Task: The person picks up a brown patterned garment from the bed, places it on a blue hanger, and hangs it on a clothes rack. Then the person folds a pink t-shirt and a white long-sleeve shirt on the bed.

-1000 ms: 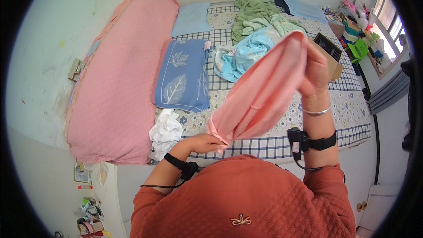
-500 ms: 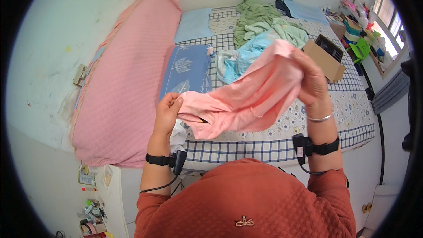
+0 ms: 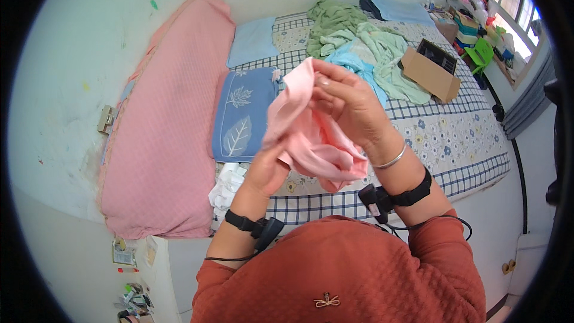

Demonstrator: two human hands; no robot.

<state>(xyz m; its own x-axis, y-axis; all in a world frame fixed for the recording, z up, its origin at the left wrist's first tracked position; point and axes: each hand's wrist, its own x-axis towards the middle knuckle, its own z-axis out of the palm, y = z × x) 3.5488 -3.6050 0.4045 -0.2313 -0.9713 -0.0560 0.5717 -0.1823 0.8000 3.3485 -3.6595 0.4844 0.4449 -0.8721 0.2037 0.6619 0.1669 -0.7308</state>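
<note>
— What have you got in your hands there?

— A pink cloth, bunched up in the middle of the frame, held in the air over the bed. My right hand sits on top of it, fingers curled and pinching its upper fold. My left hand comes from below and is mostly wrapped in the fabric, so I cannot tell how its fingers lie, only that it is closed into the cloth.

— And what lies around?

— At centre left a blue pillow with leaf prints, and left of that a big pink quilt along the wall. Toward the upper right, a heap of green and light blue clothes, with an open cardboard box just beside it. A white cloth lies near my left wrist.
</note>
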